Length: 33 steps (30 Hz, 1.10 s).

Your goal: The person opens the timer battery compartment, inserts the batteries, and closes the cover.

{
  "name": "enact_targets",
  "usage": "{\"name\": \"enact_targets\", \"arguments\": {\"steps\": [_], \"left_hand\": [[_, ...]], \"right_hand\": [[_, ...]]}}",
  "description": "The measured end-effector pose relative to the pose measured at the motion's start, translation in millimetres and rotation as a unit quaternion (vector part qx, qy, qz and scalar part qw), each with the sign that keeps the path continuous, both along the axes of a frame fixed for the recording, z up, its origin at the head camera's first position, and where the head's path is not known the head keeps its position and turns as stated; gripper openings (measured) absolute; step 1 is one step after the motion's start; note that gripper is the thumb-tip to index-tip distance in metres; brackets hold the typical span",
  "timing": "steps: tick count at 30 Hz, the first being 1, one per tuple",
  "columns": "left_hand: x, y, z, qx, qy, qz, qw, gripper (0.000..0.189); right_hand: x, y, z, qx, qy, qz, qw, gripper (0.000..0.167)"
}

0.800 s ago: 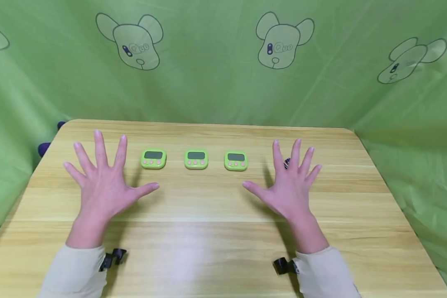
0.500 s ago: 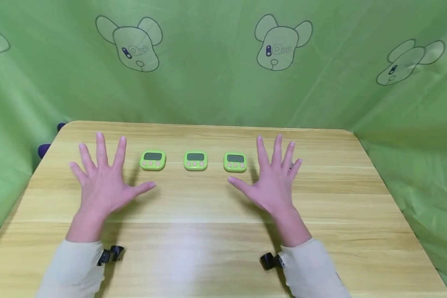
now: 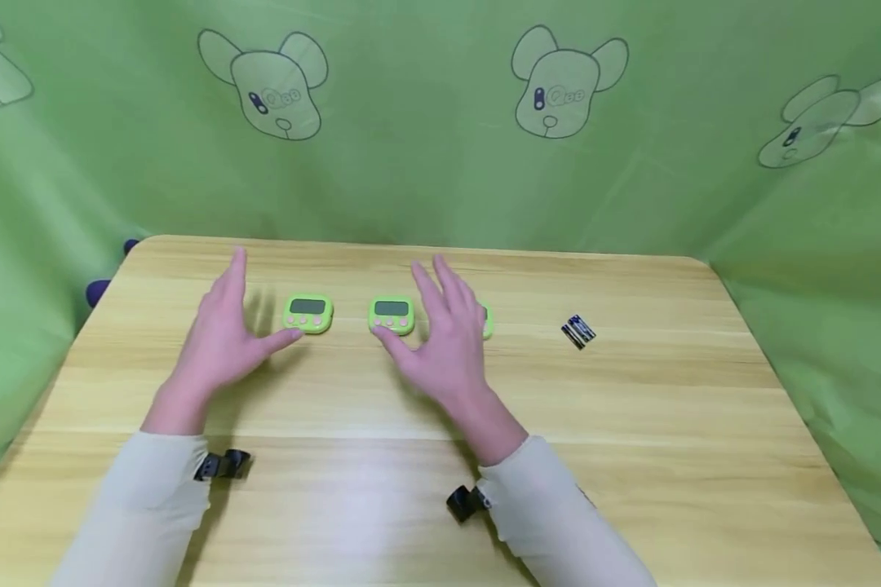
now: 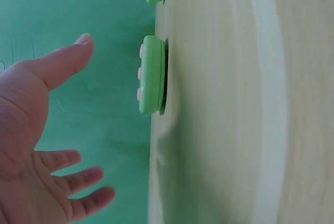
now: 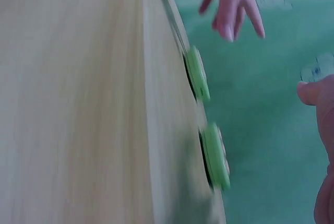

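Three green digital timers with grey screens and pink buttons lie in a row on the table: the left timer (image 3: 307,307), the middle timer (image 3: 391,309) and the right timer (image 3: 488,323), largely hidden behind a hand. My left hand (image 3: 220,338) hovers left of the row, thumb stretched toward the left timer's lower edge. In the left wrist view its palm and spread fingers hold nothing. Above the table, my right hand (image 3: 448,342) has its fingers extended. Its thumb overlaps the middle timer's lower left corner in the head view.
A few small dark batteries (image 3: 578,331) lie together on the right part of the wooden table (image 3: 668,408). Green curtains (image 3: 426,187) printed with mouse-like heads hang behind the table and at its sides. Black wrist cameras sit on both sleeves.
My right hand has swept left from near the batteries, uncovering them, and is now over the right and middle timers. My left hand has turned, its fingers drawn closer together.
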<state>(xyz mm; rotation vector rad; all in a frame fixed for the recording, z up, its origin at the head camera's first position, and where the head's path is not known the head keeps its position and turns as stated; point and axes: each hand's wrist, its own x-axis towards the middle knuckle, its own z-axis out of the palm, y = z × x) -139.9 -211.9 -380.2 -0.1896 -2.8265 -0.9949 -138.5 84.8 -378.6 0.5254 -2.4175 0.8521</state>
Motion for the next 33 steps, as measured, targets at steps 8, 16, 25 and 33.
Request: {"name": "enact_targets", "arguments": {"steps": [8,16,25,33], "left_hand": [[-15.8,-4.1,-14.3,0.060,-0.024,-0.027,0.9975,0.122],[-26.3,-10.0,-23.9,0.096,-0.082,-0.043,0.9911,0.088],[-37.2,-11.5,-29.2,0.160,-0.143,-0.057,0.9750,0.065],[-38.1,-10.6,-32.8,0.157,-0.152,-0.036,0.9752,0.056]], "right_hand": [[-2.2,-50,-5.2,-0.120,-0.099,0.088,0.9839,0.079],[-15.8,-86,-21.3,-0.147,-0.277,0.069,0.9470,0.074],[-32.6,-107,-35.1,-0.094,-0.331,0.040,0.9380,0.069],[-33.5,-120,-37.2,-0.107,-0.336,0.029,0.9353,0.065]]}}
